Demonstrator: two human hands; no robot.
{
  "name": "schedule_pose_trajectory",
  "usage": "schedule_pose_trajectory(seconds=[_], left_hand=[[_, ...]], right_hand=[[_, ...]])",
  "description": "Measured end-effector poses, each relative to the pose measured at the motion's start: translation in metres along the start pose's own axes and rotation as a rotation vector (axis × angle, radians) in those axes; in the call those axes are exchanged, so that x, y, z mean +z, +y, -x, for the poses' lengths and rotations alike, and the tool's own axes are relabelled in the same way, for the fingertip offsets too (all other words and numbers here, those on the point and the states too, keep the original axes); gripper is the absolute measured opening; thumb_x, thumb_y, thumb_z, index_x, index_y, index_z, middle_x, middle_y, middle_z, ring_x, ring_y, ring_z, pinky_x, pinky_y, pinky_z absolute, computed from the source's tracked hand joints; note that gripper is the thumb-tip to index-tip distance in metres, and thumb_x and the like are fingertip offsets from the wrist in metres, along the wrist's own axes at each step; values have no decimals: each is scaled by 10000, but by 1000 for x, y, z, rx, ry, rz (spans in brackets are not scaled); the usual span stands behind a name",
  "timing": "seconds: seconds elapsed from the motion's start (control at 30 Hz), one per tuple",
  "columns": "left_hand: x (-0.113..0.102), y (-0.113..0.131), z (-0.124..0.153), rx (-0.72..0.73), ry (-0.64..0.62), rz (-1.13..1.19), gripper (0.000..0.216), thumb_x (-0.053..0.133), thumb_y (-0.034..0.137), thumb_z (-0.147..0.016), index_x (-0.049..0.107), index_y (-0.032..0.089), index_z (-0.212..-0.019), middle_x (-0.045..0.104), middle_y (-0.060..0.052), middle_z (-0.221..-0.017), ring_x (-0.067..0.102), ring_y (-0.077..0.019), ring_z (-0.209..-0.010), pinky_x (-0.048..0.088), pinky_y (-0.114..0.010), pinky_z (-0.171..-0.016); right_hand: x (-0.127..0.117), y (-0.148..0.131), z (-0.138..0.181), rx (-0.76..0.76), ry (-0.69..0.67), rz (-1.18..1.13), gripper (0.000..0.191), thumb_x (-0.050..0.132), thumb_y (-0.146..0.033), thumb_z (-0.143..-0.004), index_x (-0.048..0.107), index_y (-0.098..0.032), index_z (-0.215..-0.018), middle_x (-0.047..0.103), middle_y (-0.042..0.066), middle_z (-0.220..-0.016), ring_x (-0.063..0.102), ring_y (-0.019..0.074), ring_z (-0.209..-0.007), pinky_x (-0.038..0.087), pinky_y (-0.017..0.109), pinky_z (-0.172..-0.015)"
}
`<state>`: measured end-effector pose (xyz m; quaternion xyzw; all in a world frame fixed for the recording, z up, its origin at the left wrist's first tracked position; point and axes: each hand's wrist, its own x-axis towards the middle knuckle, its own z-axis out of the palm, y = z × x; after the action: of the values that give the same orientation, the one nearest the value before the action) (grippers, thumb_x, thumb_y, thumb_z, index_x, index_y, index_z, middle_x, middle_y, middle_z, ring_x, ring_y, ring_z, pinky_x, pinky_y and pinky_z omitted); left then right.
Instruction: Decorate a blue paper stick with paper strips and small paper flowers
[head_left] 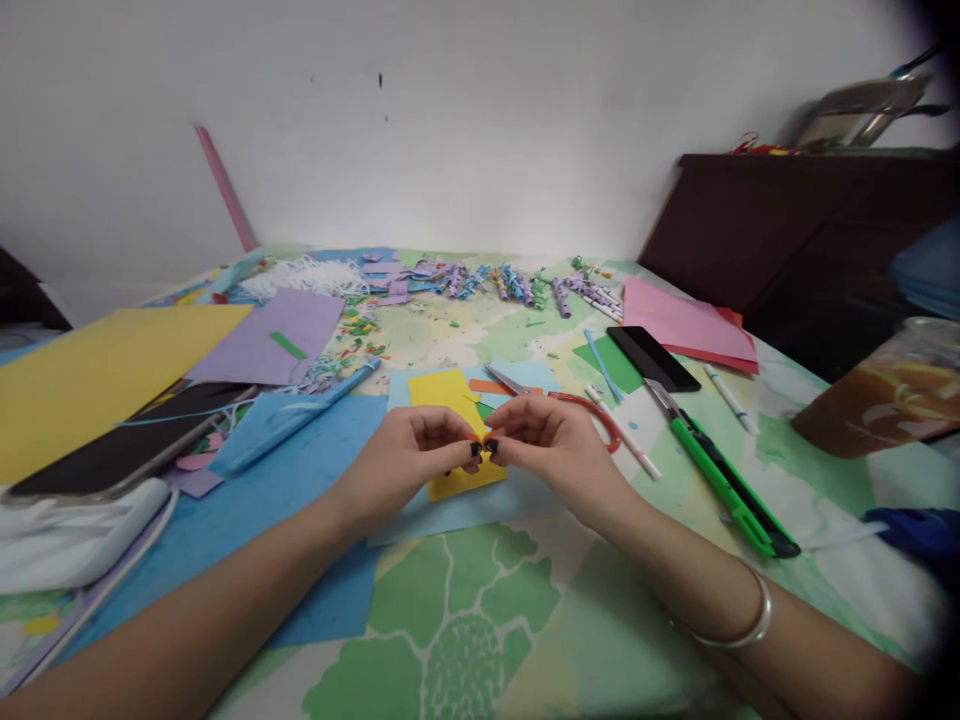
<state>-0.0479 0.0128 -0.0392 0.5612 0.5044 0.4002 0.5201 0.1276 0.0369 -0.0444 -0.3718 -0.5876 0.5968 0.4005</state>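
My left hand (416, 445) and my right hand (544, 432) meet fingertip to fingertip above the table, both pinching a tiny orange paper piece (478, 437). Under them lies a yellow paper rectangle (442, 392) on a light blue sheet (480, 505). Red-handled scissors (577, 402) lie just behind my right hand, partly hidden by it. An orange strip (489, 386) rests beside the scissor blades.
A green utility knife (720, 475), a black phone (651, 358), pens and pink sheets (686, 322) lie to the right. A dark tablet (127, 445), yellow (90, 372), purple and blue sheets lie left. Curled paper strips (510, 282) lie at the back. A drink container (881, 395) stands far right.
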Motion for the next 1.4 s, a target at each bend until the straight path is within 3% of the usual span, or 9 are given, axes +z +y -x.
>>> schedule_pose_trajectory(seconds=[0.13,0.27,0.43,0.83,1.0,1.17,1.27,1.4], left_hand=[[-20,7,-5,-170,-33,-163,130,668,282,-635,659,165,-690,685,-21,-612,606,-143,-575,354,-224,-495],[-58,18,-10,-330,15,-433,179,665,323,-628,674,160,-702,668,-19,-613,615,-156,-619,360,-214,-496],[-95,13,-14,-484,-55,-614,162,660,289,-602,707,158,-685,650,-34,-605,632,-176,-647,361,-210,-485],[-110,0,-21,-472,-86,-574,188,686,301,-618,722,139,-708,666,-62,-625,633,-173,-622,391,-213,-486],[-95,6,-18,-316,-217,-409,162,692,304,-661,710,152,-713,680,-33,-658,590,-114,-558,355,-189,-460],[-51,9,-9,-208,-481,-324,98,660,240,-676,713,171,-721,684,1,-665,541,-76,-510,343,-170,-454],[-20,9,0,-170,-620,-363,136,611,210,-667,719,163,-734,653,12,-621,503,-77,-490,380,-185,-482],[15,10,7,-3,-678,-598,187,552,168,-634,719,147,-714,634,3,-603,513,-97,-534,378,-198,-515]], right_hand=[[-4,-7,0,-54,103,8,180,700,-175,-643,666,-173,-819,700,24,-844,652,130,-745,535,290,-739],[-14,-12,-3,-76,198,45,167,684,-221,-679,669,-158,-833,681,8,-708,631,117,-632,516,272,-664],[-24,-14,-8,-105,243,49,169,681,-235,-688,662,-149,-832,686,19,-713,632,116,-627,502,264,-654],[-31,-11,-13,-95,266,46,201,681,-244,-653,650,-135,-819,680,33,-695,631,137,-628,497,282,-644],[-43,-19,-14,-179,359,4,198,667,-235,-666,656,-142,-841,670,20,-683,619,125,-602,509,273,-621],[-51,-21,-14,-372,573,40,157,625,-273,-705,631,-162,-817,598,-23,-631,566,101,-549,491,238,-551],[-46,-16,-4,-349,554,105,152,593,-272,-704,620,-171,-815,604,-19,-631,579,116,-545,495,253,-554],[-47,-12,36,-296,508,209,138,599,-254,-698,641,-166,-796,646,14,-672,605,145,-602,493,267,-573]])
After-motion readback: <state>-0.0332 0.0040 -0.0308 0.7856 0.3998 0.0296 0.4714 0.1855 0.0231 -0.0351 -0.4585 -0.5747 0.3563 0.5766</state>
